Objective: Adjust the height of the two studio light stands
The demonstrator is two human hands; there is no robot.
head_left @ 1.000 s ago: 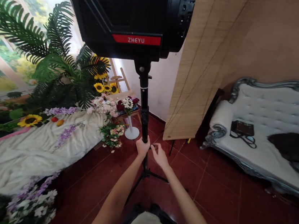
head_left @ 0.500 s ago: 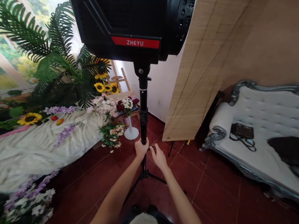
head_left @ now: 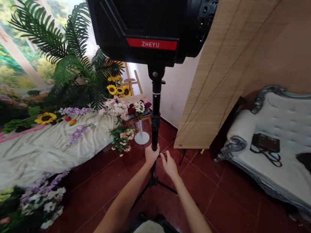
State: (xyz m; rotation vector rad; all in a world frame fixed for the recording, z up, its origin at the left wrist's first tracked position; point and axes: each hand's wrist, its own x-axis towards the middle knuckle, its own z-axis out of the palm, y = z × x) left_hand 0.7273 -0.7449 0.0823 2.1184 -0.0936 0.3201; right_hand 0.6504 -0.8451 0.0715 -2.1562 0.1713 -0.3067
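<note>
Over red floor tiles [head_left: 234, 209], with a pale sofa [head_left: 270, 127] off to the right, kept the left hand [head_left: 151, 155] in a wrapped grip round the black light stand [head_left: 155, 122], below its lamp [head_left: 145, 13]. Held the right hand [head_left: 170, 165] at a small dark knob [head_left: 161, 154], but could not tell whether closed on it. Compared with half a second earlier, saw everything shifted rightward, with more window scene [head_left: 6, 37] showing. Read "ZHEYU" in white on the lamp's red label [head_left: 133, 41].

My left fingers [head_left: 150, 154] wrap the black stand [head_left: 155, 131]; just beside them, my right fingers [head_left: 168, 159] are at a small dark knob [head_left: 160, 154]. The stand carries a black lamp [head_left: 147, 17] marked ZHEYU above. Left, purple flowers [head_left: 77, 137] lie on pale cloth [head_left: 40, 151]; far right, a tufted sofa [head_left: 294, 118] holds a brown bag [head_left: 267, 142].
</note>
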